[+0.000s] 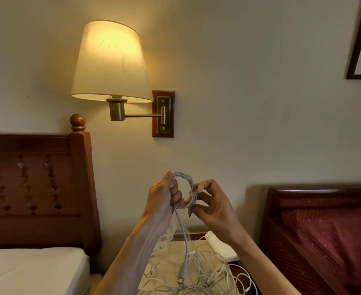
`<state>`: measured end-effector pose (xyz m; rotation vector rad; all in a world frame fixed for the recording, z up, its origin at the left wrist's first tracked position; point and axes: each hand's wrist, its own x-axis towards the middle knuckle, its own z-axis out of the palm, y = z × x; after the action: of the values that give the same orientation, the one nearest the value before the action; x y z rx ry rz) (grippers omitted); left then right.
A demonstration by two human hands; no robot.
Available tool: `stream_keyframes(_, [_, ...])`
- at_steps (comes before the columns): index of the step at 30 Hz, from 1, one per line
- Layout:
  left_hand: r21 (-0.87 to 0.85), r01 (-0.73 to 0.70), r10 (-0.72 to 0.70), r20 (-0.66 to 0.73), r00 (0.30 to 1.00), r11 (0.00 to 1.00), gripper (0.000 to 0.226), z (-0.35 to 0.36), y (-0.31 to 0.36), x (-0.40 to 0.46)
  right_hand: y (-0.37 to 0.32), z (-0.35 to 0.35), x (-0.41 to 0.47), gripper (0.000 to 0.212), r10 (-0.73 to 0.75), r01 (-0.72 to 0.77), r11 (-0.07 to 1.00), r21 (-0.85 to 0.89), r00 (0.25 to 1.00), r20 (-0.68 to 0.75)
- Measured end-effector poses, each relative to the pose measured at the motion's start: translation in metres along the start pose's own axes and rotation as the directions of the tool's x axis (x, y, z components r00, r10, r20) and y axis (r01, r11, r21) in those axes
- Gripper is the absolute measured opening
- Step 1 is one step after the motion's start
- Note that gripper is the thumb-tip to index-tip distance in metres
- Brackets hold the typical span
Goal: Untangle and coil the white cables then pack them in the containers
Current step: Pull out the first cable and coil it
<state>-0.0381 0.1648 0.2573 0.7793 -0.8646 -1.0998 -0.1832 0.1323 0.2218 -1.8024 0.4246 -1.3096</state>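
Only two arms in shot here, coming up from the bottom edge, and both are bare the whole way, no sleeves showing at all. The left hand [164, 196] and right hand [212, 206] have nothing on them either: no rings, watch, bracelets or gloves that I can spot. Forearms look slim, fingers longish, and the nails look short and plain, though it's a bit dim to be sure.

smooth matt white plastic cable [184, 189], glossy carved wood headboard [34, 188], brass lamp arm [141, 115]
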Motion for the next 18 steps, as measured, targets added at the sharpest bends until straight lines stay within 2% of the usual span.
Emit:
stream_keyframes(5, [-0.082, 0.029, -0.029, 0.002, 1.000, 0.996, 0.044, 0.002, 0.004, 0.000, 0.006, 0.003, -0.006, 0.034, 0.007, -0.022, 0.992, -0.126, 0.993, -0.122])
stream_keyframes(9, [-0.125, 0.055, -0.061, -0.046, 0.997, 0.991, 0.045, 0.002, -0.004, -0.001, 0.009, 0.009, -0.018, 0.044, -0.001, -0.032, 0.961, -0.276, 0.993, -0.120])
stream_keyframes(11, [-0.132, 0.059, -0.069, -0.073, 0.995, 0.989, 0.046, 0.000, -0.008, 0.001, 0.005, 0.009, -0.021, 0.055, -0.156, 0.120, 0.893, -0.434, 0.986, -0.049])
stream_keyframes(13, [-0.142, 0.062, -0.075, -0.090, 0.993, 0.988, 0.046, -0.003, -0.008, 0.005, 0.002, 0.006, -0.025, 0.053, -0.331, 0.306, 0.755, -0.580, 0.941, 0.066])
stream_keyframes(15, [-0.163, 0.058, -0.076, -0.104, 0.992, 0.985, 0.045, -0.006, -0.007, 0.009, 0.002, 0.006, -0.030, 0.034, -0.443, 0.440, 0.692, -0.573, 0.885, 0.144])
stream_keyframes(16, [-0.169, 0.056, -0.075, -0.109, 0.991, 0.984, 0.045, -0.007, -0.008, 0.010, 0.002, 0.006, -0.033, 0.026, -0.476, 0.480, 0.693, -0.538, 0.865, 0.158])
stream_keyframes(18, [-0.174, 0.055, -0.076, -0.116, 0.990, 0.983, 0.044, -0.010, -0.010, 0.011, 0.004, 0.005, -0.039, 0.023, -0.477, 0.496, 0.733, -0.466, 0.863, 0.168])
